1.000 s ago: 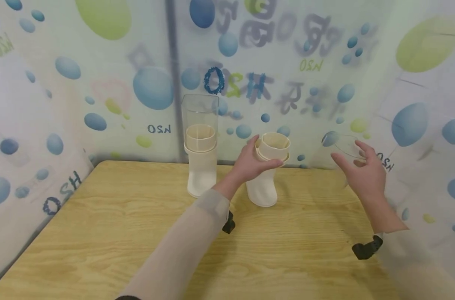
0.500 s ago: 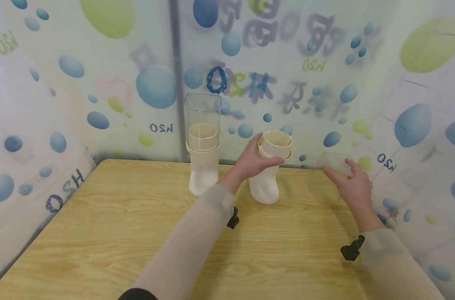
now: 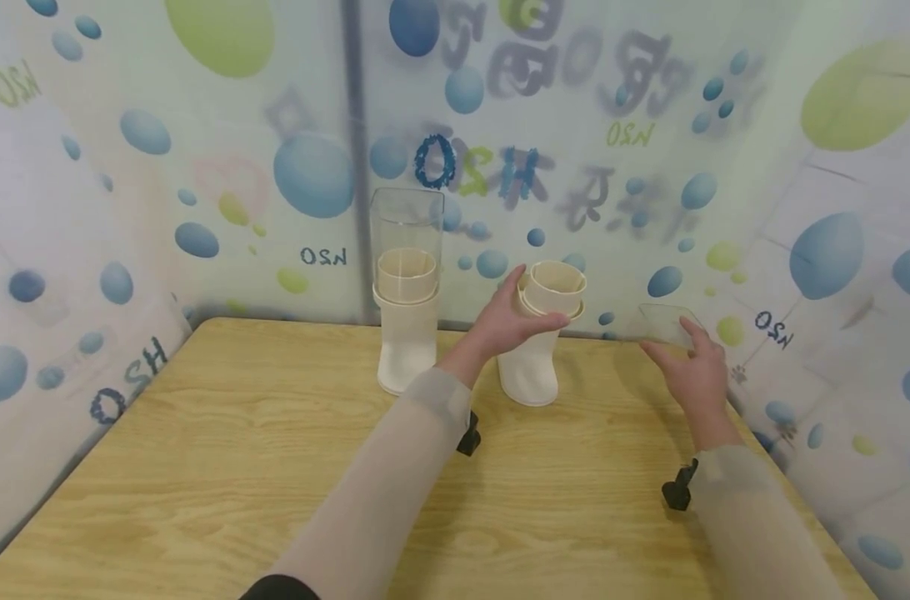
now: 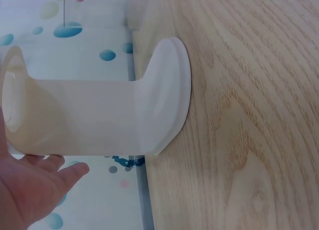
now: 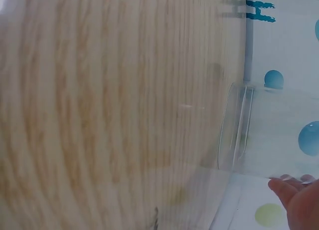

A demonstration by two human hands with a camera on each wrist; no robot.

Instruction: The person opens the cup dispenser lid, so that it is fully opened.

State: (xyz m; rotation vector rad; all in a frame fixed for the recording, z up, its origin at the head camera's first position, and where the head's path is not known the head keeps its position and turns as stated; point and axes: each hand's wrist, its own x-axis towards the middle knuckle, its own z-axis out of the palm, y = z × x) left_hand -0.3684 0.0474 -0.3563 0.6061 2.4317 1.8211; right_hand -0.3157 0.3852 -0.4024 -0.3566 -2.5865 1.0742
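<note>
Table (image 3: 275,475): we see smooth wood grain.
Cream stand (image 4: 89,115) on the table: smooth, matt plastic, we judge.
Clear container (image 5: 274,125) at the table's right: glossy to us.

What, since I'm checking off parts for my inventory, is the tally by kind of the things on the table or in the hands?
Cream stands with flared feet: 2
Clear containers: 2
Total: 4
</note>
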